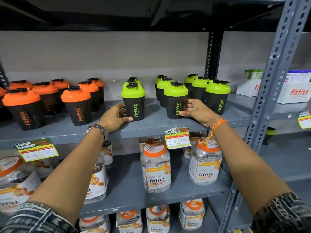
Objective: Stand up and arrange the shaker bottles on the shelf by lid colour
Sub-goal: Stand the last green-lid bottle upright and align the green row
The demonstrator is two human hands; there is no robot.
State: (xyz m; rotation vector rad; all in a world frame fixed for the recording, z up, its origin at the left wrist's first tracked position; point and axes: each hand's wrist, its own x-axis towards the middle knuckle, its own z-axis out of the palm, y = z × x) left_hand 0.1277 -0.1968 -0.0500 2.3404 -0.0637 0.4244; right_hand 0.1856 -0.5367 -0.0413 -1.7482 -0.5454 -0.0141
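Hands (116, 117) (195, 110) each clasp one upright green-lidded shaker bottle (133, 101).

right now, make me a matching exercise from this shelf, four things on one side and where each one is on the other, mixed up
Things:
1. left hand
2. right hand
3. orange-lid shakers
4. price tag reading 200 and 100

Places:
A. grouped at the left end of the shaker shelf
B. hanging on the shelf's front edge, below the right hand
C. on the front green-lid shaker of the middle row
D. on the front green-lid shaker just right of that row

Pairs: 1-C, 2-D, 3-A, 4-B
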